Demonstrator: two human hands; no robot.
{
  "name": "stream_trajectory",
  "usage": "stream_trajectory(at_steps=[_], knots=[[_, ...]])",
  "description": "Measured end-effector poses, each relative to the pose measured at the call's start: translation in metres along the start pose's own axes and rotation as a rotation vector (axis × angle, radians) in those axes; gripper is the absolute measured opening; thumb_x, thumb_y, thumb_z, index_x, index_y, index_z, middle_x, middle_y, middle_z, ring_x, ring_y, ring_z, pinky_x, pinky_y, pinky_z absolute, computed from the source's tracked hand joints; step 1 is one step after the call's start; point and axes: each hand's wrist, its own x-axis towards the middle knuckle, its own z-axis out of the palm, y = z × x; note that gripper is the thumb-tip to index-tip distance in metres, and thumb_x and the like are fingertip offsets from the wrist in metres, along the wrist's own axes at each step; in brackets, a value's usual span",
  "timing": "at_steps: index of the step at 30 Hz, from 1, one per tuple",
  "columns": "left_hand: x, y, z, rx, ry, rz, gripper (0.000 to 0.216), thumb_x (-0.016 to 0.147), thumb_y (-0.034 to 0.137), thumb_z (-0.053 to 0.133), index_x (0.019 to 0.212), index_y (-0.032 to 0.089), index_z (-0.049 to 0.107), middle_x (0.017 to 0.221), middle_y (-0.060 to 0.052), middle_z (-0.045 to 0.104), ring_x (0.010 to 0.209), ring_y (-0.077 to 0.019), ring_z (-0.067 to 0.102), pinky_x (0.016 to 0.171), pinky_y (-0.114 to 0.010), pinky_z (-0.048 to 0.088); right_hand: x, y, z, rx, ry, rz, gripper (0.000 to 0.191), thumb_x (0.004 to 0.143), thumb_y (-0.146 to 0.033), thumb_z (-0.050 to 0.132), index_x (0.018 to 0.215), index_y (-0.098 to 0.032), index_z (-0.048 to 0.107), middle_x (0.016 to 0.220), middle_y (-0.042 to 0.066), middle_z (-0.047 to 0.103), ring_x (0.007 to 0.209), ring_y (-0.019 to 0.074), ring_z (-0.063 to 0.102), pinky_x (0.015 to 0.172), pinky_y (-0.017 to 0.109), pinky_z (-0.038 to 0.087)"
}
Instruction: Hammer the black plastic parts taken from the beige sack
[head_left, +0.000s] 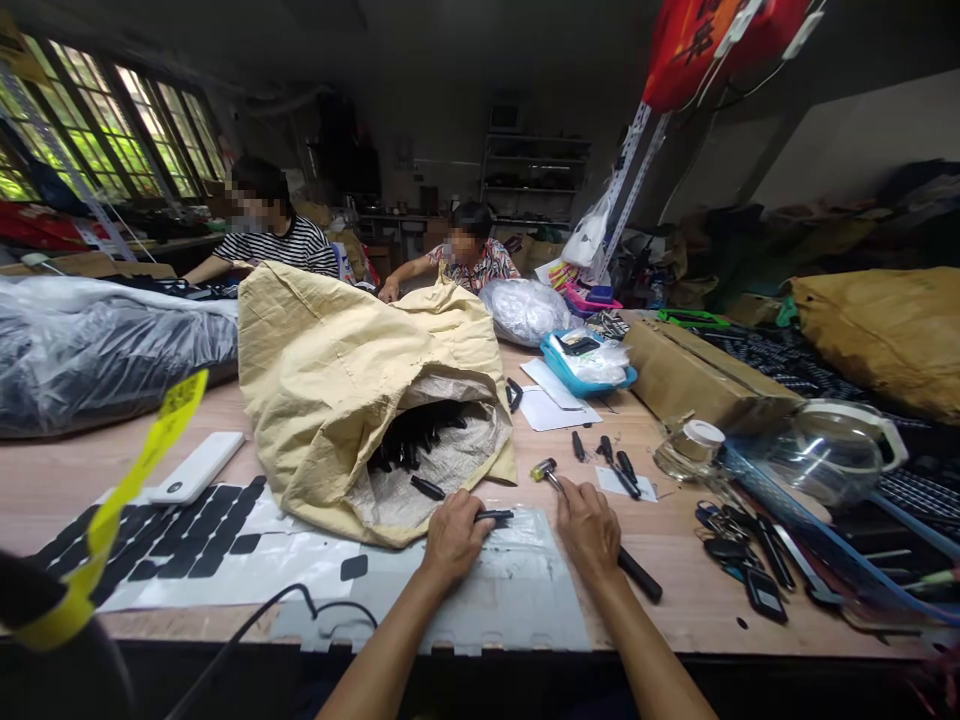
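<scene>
My left hand (454,540) is closed on a slim black handle-like piece (495,515), held low over a grey mat (517,590). Fingers of my right hand (590,528) wrap round a small hammer (639,575); its yellow-and-metal head lies to the left of the hand and its black grip sticks out to the right. Just beyond my left hand, a beige cloth sack (322,400) lies with its mouth facing me, and several black pieces (420,435) show inside. One more black piece (427,487) rests at the sack's lip.
Loose black pieces (626,465) lie right of the sack. A blue basket (628,378), a cardboard box (697,375), a clear jug (817,455) and keys (724,552) stand or lie on the right. To the left are a white power bank-like block (199,468) and black stickers (202,530). Two people sit across the table.
</scene>
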Motion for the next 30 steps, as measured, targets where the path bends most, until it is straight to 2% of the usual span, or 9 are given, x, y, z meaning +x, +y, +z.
stream_trajectory(at_steps=[11, 20, 30], knots=[[0.000, -0.011, 0.011, 0.067, 0.054, 0.073, 0.020, 0.096, 0.027, 0.044, 0.090, 0.022, 0.062, 0.095, -0.004, 0.063, 0.094, -0.0206, 0.058, 0.081, -0.031, 0.042, -0.003, -0.003, 0.001, -0.065, 0.062, -0.048, 0.026, 0.088, -0.015, 0.054, 0.105, -0.023, 0.072, 0.077, 0.004, 0.057, 0.075, 0.0172, 0.049, 0.066, 0.029, 0.031], [-0.008, -0.020, 0.012, 0.070, 0.096, 0.118, 0.026, 0.099, 0.029, 0.040, 0.085, 0.022, 0.061, 0.088, -0.004, 0.062, 0.087, -0.0194, 0.058, 0.077, -0.030, 0.043, -0.010, -0.009, -0.003, -0.069, 0.019, -0.065, 0.028, 0.088, -0.015, 0.052, 0.108, -0.024, 0.069, 0.079, 0.004, 0.056, 0.076, 0.0174, 0.050, 0.066, 0.029, 0.031], [-0.019, -0.019, 0.015, 0.043, 0.087, 0.063, 0.035, 0.101, 0.031, 0.032, 0.083, 0.020, 0.059, 0.086, -0.003, 0.060, 0.081, -0.0180, 0.057, 0.074, -0.031, 0.043, -0.017, -0.005, -0.010, -0.033, -0.003, -0.174, 0.029, 0.091, -0.013, 0.050, 0.112, -0.023, 0.066, 0.079, 0.004, 0.055, 0.076, 0.0185, 0.051, 0.067, 0.030, 0.033]])
